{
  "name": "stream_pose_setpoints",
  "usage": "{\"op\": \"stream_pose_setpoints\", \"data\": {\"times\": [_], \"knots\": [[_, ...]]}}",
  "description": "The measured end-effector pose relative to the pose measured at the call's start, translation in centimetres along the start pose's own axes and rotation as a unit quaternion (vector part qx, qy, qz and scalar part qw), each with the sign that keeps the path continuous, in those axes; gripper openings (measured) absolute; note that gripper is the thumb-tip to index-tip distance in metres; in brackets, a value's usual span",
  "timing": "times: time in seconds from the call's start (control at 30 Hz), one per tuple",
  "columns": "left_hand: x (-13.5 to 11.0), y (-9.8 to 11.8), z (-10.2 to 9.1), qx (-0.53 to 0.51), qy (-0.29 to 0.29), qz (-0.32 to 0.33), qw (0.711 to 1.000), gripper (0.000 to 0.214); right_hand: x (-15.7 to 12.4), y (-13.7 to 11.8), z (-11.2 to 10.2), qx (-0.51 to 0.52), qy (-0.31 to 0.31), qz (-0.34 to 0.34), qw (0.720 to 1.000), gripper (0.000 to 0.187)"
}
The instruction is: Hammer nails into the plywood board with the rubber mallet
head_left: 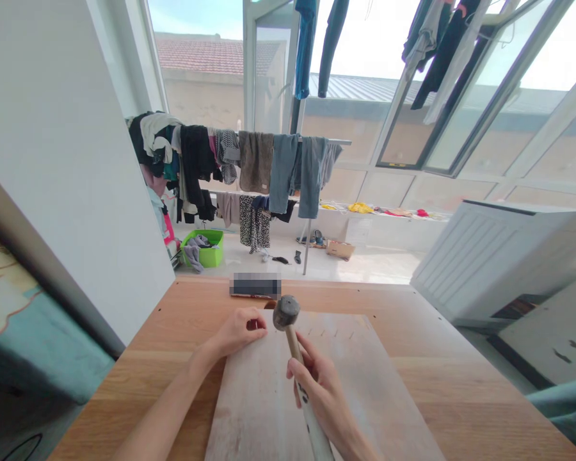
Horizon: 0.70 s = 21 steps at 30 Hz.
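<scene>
My right hand [317, 374] grips the pale handle of a hammer [287, 312], whose dark round head is raised above a whitish wooden board [254, 403]. My left hand [242, 331] rests at the board's far left edge. Its fingers are curled in with thumb and forefinger close together, and whatever they may pinch is too small to make out. Several thin nails [336, 333] stand in a row on the far part of the board, right of the hammer head.
The board lies on a wooden table [427, 358]. A dark, partly blurred object [255, 285] sits near its far edge. Beyond stand a laundry rack with clothes [256, 160] and a green basket [211, 256]. A white cabinet-like unit [480, 256] is at right.
</scene>
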State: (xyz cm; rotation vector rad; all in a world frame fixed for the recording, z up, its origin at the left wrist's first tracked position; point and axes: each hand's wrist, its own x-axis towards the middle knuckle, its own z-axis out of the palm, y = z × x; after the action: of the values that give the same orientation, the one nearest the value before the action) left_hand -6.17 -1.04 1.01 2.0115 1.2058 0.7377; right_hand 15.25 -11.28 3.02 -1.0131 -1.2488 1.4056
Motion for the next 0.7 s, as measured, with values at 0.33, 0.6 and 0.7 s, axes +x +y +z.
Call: {"op": "stream_pose_setpoints", "data": {"times": [0.33, 0.6, 0.7], "knots": [[0.2, -0.2, 0.2, -0.021, 0.0, 0.034, 0.999, 0.012, 0.1, 1.8, 1.6, -0.037, -0.001, 0.003, 0.999, 0.064], [0.2, -0.4, 0.2, -0.017, -0.008, 0.036, 0.999, 0.009, 0.2, 1.7, 1.7, -0.039, -0.004, 0.004, 0.999, 0.063], [0.1, -0.1, 0.1, 0.009, 0.008, 0.016, 1.0, 0.012, -0.2, 1.2, 1.4, 0.015, 0.015, 0.009, 1.0, 0.071]]}}
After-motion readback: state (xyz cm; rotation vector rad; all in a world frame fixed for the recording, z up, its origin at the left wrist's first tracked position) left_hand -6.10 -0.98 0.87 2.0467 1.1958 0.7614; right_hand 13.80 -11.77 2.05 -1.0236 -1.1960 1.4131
